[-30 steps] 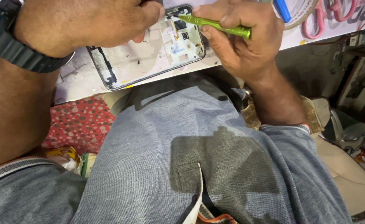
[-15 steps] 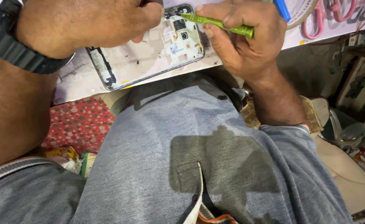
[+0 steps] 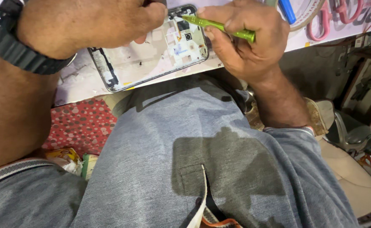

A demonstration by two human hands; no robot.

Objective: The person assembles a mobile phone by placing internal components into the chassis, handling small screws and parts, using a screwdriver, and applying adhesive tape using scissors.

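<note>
Phone (image 3: 151,57), one only, lies opened with its back off on the pale worktop (image 3: 73,84) at the near edge, its white inner frame and small camera parts facing up. The left hand (image 3: 88,25) rests over the phone's upper side, fingers curled down with the grip pressed on its rim; one dark wristwatch (image 3: 14,42) circles that wrist. The right hand (image 3: 244,42) has its grip clamped on one green screwdriver (image 3: 219,27), whose tip meets the phone's top corner near the camera parts. Farther back on the worktop lie one blue pen (image 3: 287,10) and one pair of pink-handled scissors (image 3: 339,19), well apart from the phone. Below the worktop edge show the person's grey shirt (image 3: 185,169) and one red dotted cloth (image 3: 80,126).
</note>
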